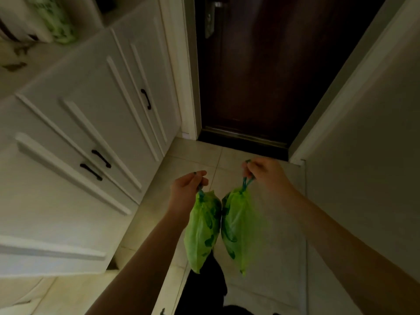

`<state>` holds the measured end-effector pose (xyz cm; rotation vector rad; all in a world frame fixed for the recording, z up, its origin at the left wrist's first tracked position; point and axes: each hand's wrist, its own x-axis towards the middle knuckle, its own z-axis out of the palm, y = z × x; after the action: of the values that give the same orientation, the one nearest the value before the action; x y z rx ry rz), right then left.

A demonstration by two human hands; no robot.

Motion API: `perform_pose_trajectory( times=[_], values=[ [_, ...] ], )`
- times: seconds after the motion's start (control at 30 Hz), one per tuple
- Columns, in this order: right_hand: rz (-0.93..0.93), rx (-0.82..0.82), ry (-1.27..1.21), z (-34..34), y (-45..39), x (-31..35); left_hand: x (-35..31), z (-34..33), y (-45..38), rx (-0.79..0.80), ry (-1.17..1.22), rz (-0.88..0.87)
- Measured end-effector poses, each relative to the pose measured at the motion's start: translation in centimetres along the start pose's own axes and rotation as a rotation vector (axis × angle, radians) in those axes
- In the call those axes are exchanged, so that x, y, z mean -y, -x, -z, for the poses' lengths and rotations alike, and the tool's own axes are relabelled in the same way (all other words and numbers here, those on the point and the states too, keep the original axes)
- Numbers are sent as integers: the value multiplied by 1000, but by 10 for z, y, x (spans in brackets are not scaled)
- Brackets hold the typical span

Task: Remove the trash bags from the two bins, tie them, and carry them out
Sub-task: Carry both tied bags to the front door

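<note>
We stood at the dark door [261, 71], both bags cinched and off the floor. Our left hand [188, 186] was clenched on the drawstring of the left bag [202, 233]; our right hand [261, 172] pinched the teal loop of the right bag [236, 228]. The two green bags hung touching each other above the tiled floor [200, 155]. The snag, as we judged it: the door looked shut, and neither hand was free for the handle [210, 19]. Shifting both bags into one hand could let a thin loop slip from the fingers. The bags could also brush the white cabinet [95, 105] close on our left.
</note>
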<state>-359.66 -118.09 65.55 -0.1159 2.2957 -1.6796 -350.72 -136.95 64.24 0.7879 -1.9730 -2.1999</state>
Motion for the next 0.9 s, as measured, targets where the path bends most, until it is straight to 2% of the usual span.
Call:
perform_pose_trajectory(
  times=[0.47,0.73,0.9],
  values=[
    [-59,30,45,1,-266,36,-62,-46,-256,-24,-37,106],
    [-162,218,35,4,-418,35,-70,-72,-387,-257,11,214],
    [-223,352,44,4,-504,36,-73,-78,-460,-439,-59,240]
  ],
)
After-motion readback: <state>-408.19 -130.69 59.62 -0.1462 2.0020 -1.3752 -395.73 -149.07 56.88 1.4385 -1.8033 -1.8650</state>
